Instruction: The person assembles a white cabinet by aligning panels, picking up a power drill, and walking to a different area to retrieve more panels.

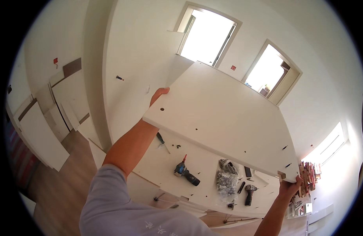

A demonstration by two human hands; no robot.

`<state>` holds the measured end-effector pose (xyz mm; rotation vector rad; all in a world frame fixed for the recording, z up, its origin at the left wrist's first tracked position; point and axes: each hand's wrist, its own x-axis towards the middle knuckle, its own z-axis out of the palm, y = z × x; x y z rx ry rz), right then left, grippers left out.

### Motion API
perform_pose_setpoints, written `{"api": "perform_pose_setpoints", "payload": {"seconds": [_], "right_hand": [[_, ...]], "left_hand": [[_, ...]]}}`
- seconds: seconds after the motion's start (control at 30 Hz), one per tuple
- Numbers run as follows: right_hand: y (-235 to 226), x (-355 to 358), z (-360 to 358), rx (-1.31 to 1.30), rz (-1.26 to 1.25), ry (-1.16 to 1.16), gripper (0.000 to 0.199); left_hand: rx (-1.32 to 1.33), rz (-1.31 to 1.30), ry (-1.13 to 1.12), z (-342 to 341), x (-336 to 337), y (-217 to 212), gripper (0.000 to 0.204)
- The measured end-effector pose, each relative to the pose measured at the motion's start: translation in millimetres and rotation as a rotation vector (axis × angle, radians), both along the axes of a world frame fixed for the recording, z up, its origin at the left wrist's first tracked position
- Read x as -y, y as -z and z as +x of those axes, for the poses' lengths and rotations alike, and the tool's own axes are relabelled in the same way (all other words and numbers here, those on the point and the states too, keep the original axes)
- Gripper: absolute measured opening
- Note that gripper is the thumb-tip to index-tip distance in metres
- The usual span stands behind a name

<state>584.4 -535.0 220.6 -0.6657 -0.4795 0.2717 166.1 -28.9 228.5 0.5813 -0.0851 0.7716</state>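
Observation:
A large white board is held up in front of me, tilted, with several small holes in its face. Two dark pins stick out near its right end, beside a small notch in the near edge. My left hand is closed on the left end, its palm and most fingers hidden behind the board. At the near right corner my right hand grips the edge, with the thumb on top. Below the board, a green-handled screwdriver and a blue and black cordless drill lie on a white panel.
On the lower panel lie a clear plastic bag of small hardware, a second cordless driver and loose fittings. White boards lean at the left above a wooden floor. Stacked wood strips stand at the right. Two openings pierce the wall ahead.

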Motion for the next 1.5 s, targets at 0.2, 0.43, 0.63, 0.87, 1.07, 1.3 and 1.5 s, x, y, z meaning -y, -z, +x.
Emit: {"api": "perform_pose_setpoints", "payload": {"seconds": [0.2, 0.43, 0.63, 0.87, 1.07, 1.3, 1.5], "right_hand": [[-17.0, 2.4, 21.7, 0.030, -0.053, 0.034, 0.054], [-71.1, 15.0, 51.8, -0.013, -0.075, 0.103, 0.029], [-120.2, 18.3, 97.7, -0.005, -0.119, 0.048, 0.053], [-163.1, 10.7, 62.6, 0.127, -0.167, -0.049, 0.061], [-172.0, 4.9, 46.7, 0.155, -0.149, -0.113, 0.061], [-152.2, 5.7, 57.8, 0.134, -0.147, 0.079, 0.052], [-103.7, 16.0, 71.4, 0.076, -0.084, 0.077, 0.033]], "left_hand": [[-0.010, 0.068, -0.040, 9.6, -12.4, -14.7, 0.049], [0.096, 0.045, -0.033, 28.5, -24.7, -55.0, 0.026], [0.217, 0.262, 0.304, 27.9, -62.2, -78.0, 0.040], [-0.047, 0.287, -0.390, 41.6, 14.1, -115.9, 0.039], [0.065, 0.385, -0.097, 28.0, -37.5, -98.7, 0.036], [0.111, 0.155, 0.061, 6.1, -78.0, -51.1, 0.047], [0.016, 0.112, -0.069, 12.1, -66.8, -14.2, 0.048]]}}
